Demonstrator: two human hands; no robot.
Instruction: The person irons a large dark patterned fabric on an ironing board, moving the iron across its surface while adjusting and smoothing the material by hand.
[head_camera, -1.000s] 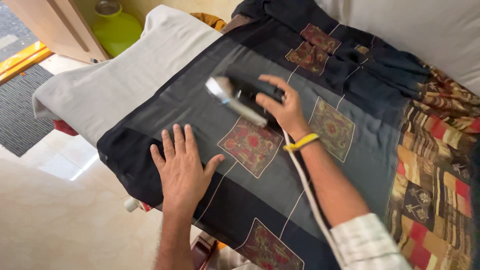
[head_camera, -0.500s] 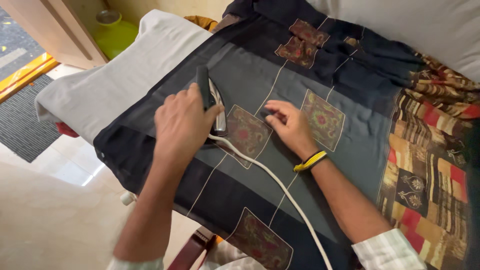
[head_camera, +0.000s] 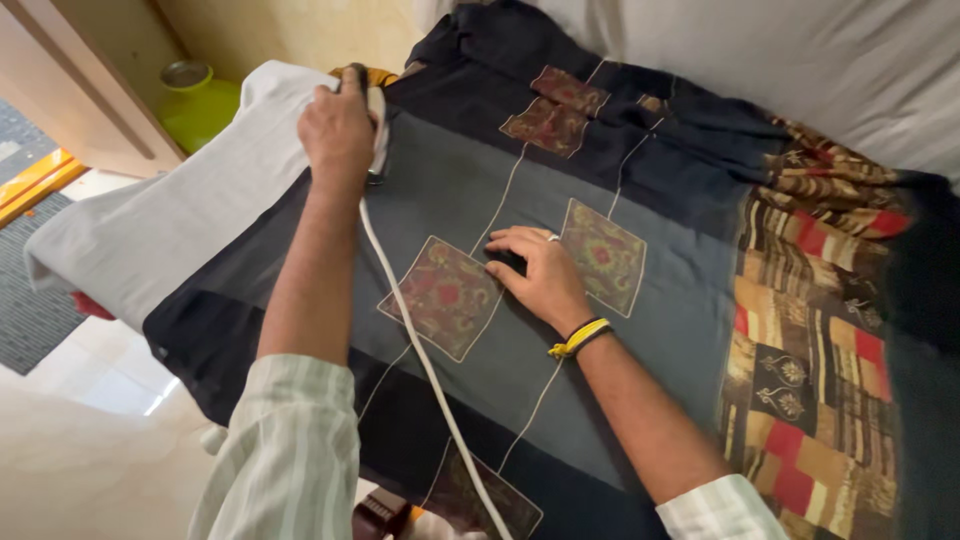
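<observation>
the iron (head_camera: 372, 120) changed hands: one second ago the right hand held it, now the left hand (head_camera: 338, 135) is closed around its handle and has pushed it to the far end of the dark patterned cloth (head_camera: 560, 190), near the grey cover (head_camera: 170, 220) of the worktop. the right hand (head_camera: 540, 275), now empty, lies flat with its fingers spread on the cloth beside a red patch (head_camera: 440, 297). the white cord (head_camera: 420, 360) trails back toward the person.
</observation>
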